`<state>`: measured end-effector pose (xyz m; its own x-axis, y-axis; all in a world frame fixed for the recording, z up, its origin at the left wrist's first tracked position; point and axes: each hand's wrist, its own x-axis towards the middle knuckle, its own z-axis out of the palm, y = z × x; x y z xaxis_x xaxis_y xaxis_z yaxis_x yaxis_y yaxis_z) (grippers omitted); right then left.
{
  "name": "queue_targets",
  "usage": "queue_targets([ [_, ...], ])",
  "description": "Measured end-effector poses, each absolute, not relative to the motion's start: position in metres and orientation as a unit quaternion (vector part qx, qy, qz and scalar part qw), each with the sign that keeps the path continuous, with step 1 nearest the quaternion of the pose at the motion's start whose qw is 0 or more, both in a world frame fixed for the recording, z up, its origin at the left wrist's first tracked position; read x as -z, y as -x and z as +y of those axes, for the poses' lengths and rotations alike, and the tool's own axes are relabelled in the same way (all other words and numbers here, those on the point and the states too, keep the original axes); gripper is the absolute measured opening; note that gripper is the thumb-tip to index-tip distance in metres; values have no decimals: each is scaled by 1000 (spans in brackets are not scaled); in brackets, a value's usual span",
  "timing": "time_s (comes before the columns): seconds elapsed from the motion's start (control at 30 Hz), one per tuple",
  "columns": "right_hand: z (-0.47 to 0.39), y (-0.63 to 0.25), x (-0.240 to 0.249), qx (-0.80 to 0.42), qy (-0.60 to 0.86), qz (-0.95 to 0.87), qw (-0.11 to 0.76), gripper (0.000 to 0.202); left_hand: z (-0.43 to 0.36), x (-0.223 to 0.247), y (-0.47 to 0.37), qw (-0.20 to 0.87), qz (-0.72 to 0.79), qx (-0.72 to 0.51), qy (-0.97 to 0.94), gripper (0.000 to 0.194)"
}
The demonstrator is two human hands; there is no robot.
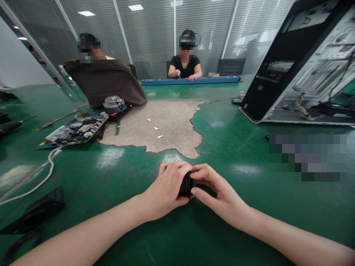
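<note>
A small black boxy part (185,186) with a thin ridge or flange sits between my two hands, low over the green table near the centre of the view. My left hand (168,188) wraps over it from the left, covering most of that side. From the right, my right hand (219,194) pinches its edge with the thumb and fingertips. Both hands are closed on the same part. Its exact kind is hidden by the fingers, and whether it touches the tabletop I cannot tell.
A circuit board (80,127) with a white cable lies left, near a cooler (114,105) and a green memory stick (117,128). Black brackets (41,210) lie lower left. An opened computer case (273,70) stands right. Beyond a blue strip (191,81), a person (185,64) works; another sits left.
</note>
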<state>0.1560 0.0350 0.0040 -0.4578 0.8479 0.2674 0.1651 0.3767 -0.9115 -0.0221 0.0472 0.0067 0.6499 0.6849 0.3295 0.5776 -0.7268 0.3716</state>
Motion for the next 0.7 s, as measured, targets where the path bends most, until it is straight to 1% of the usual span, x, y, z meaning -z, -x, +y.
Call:
queue_targets([
  [0.07,35,-155,-4,-436,351,-732,388,21,47,-7,22,116,351,-230,-900,59],
  [0.17,36,-155,-5,-443,360,-730,376,31,47,-8,22,112,351,-228,-901,58],
  [0.23,36,-155,-6,-450,361,-731,365,33,46,-9,22,112,350,-225,-902,58],
  [0.43,35,-156,-6,-441,338,-740,379,31,46,-7,22,116,350,-221,-903,62],
  [0.6,36,-156,-4,-448,343,-731,384,20,47,-6,21,118,351,-229,-900,61],
  [0.7,36,-156,-4,-452,354,-725,381,25,47,-6,21,116,352,-229,-900,58],
])
